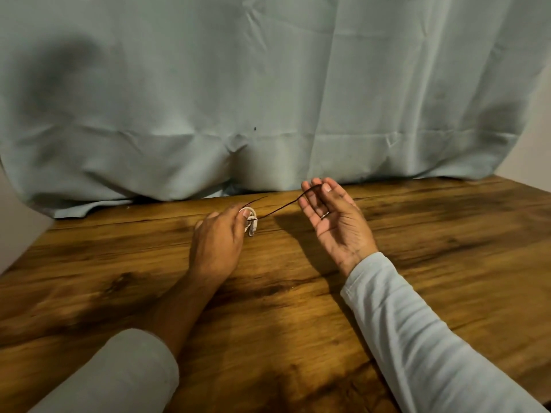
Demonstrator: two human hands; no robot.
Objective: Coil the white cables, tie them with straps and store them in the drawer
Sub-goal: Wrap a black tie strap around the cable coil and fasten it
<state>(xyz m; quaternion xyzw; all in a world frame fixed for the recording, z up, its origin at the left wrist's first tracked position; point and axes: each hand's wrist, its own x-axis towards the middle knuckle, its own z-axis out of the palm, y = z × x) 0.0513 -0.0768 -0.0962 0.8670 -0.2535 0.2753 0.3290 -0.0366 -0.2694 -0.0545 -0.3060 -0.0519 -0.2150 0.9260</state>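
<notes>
A small coiled white cable (251,219) rests on the wooden table (417,248), pinned under the fingertips of my left hand (217,242). A thin dark strap (280,209) runs around the coil. One end of it stretches up and to the right into my right hand (334,216), which pinches it between thumb and fingers with the palm turned up. The strap's short free end sticks out past the coil toward the back. Most of the coil is hidden by my left fingers.
A pale blue-grey cloth (268,99) hangs behind the table and bunches on its back edge. The table's right edge shows at the far right. No drawer is in view.
</notes>
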